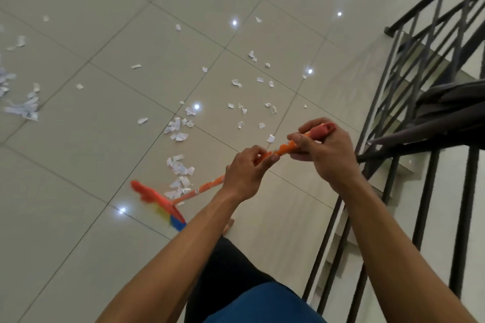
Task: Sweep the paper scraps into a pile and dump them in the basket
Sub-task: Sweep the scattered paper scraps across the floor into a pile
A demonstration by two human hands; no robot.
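The broom is gripped by both hands: the left hand is curled round the mid-handle, the right hand round the red top end. The bristle head is held low at the tiled floor, left of the hands. Paper scraps are scattered from just beside the head to the far floor, with a denser cluster at the left edge. They are judged light, limp and easily scattered on glossy tile; short, low strokes are advised. No basket is seen.
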